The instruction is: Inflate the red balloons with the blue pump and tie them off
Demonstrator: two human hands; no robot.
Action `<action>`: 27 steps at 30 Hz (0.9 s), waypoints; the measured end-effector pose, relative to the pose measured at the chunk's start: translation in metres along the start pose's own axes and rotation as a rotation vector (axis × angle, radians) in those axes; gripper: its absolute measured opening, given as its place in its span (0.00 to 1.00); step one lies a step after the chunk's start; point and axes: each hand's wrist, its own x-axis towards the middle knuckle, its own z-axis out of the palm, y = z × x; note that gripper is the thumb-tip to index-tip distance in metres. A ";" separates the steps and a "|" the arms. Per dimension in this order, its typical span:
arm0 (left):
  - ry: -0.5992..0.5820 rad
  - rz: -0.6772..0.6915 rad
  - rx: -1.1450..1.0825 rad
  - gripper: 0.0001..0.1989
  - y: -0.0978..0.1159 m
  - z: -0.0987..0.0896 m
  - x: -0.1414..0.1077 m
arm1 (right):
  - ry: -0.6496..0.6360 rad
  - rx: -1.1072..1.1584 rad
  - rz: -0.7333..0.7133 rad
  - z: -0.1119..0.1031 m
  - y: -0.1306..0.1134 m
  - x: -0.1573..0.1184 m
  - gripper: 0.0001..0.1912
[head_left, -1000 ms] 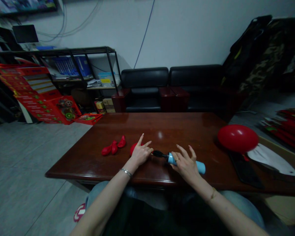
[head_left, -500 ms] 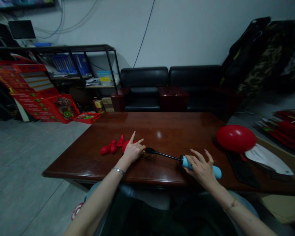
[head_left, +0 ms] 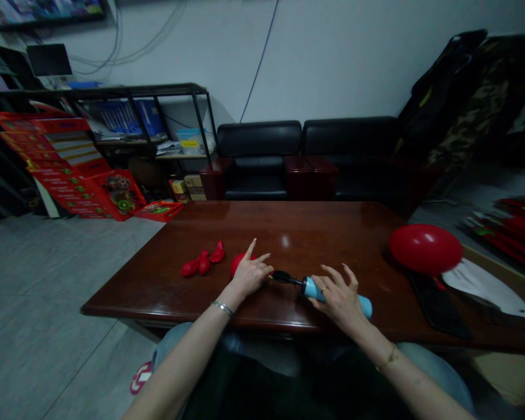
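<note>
Three small balloons (head_left: 204, 263) and one large balloon (head_left: 425, 249) on one table (head_left: 284, 221), left hand (head_left: 251, 274), fingers pinching a fifth balloon (head_left: 237, 264), rounded, red, mid-table, right hand (head_left: 338, 296), fingers round one blue, black-nozzled pump (head_left: 311, 288)

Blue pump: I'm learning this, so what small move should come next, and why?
Probably draw the right hand back with the blue barrel: only a short rod shows between it and the black nozzle, while the left hand holds a red balloon there.
</note>
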 end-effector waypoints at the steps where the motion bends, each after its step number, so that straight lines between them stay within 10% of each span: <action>1: -0.002 -0.005 -0.006 0.10 -0.004 0.000 -0.003 | 0.001 -0.001 0.001 -0.002 0.006 -0.005 0.17; 11: 0.030 -0.040 0.031 0.11 -0.021 -0.014 -0.021 | 0.011 -0.048 -0.040 -0.016 0.057 -0.040 0.17; 20: 0.022 0.036 0.050 0.13 0.009 -0.002 0.010 | 0.034 0.026 0.036 0.002 -0.015 0.001 0.16; 27: -0.023 0.054 -0.003 0.13 -0.011 0.005 0.003 | -0.075 -0.008 0.118 0.011 -0.035 0.001 0.17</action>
